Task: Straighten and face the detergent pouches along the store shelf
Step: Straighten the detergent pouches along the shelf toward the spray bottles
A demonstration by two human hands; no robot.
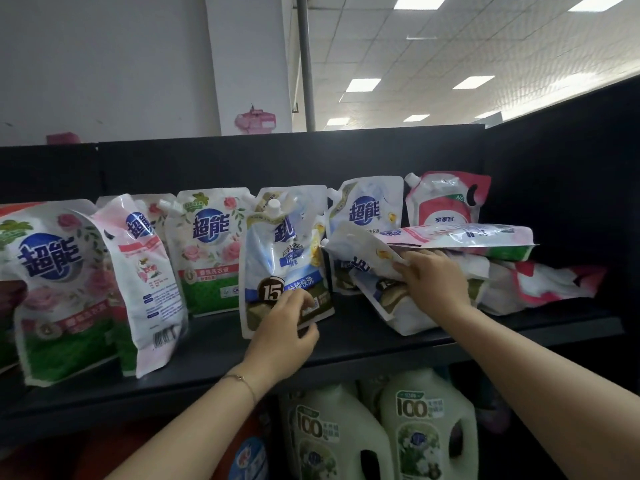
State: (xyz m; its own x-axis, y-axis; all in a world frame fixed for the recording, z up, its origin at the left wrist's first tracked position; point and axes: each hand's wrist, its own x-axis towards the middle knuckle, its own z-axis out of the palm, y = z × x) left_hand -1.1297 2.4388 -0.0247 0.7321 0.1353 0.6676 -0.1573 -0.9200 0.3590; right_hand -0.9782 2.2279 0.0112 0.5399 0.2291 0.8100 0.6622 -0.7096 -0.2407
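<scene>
On the shelf (214, 344), the heap of pouches (519, 285) lying at the right is risking a slide off the front while my right hand (434, 277) is gripping a tilted white pouch (360, 242) by its corner, fingertips hiding beneath it. My left hand (282, 341) is pinching the base of the upright blue pouch (280, 258), which is liable to topple forward.

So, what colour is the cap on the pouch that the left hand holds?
The cap is white; head view.
</scene>
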